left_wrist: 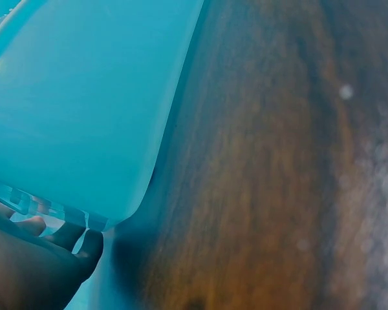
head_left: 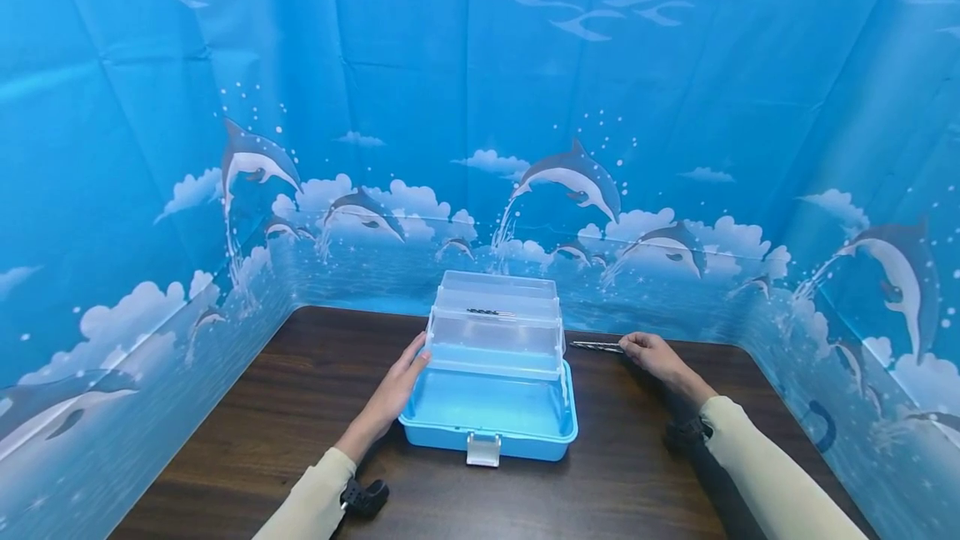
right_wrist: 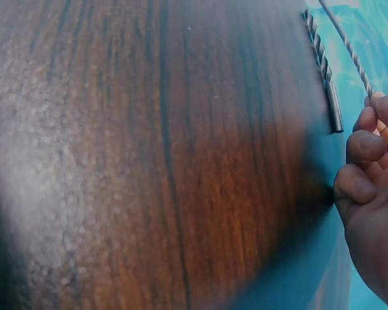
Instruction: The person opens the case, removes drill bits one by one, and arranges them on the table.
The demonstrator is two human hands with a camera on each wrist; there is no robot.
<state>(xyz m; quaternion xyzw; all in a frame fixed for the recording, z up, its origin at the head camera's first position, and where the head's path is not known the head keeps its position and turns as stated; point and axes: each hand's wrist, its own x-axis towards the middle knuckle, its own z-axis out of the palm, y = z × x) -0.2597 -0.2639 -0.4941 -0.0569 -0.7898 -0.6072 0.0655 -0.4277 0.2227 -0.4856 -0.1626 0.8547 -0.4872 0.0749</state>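
A light blue toolbox [head_left: 487,437] stands on the table with its translucent tiered trays [head_left: 495,327] raised toward the back. One drill bit [head_left: 491,312] lies in an upper tray. At the toolbox's left side, my left hand [head_left: 397,386] touches the tray edge; in the left wrist view the fingers [left_wrist: 90,248] meet clear plastic at a corner. To the right of the box, my right hand [head_left: 652,354] pinches the end of a thin twist drill bit [right_wrist: 352,53] between thumb and finger. A thicker drill bit [right_wrist: 319,48] lies beside it near the table's far edge.
The dark wood table [head_left: 315,390] ends at a blue dolphin-print curtain [head_left: 420,107] behind and on both sides. A white latch [head_left: 483,449] hangs down at the toolbox's front. Black bands [head_left: 365,497] circle the wrists.
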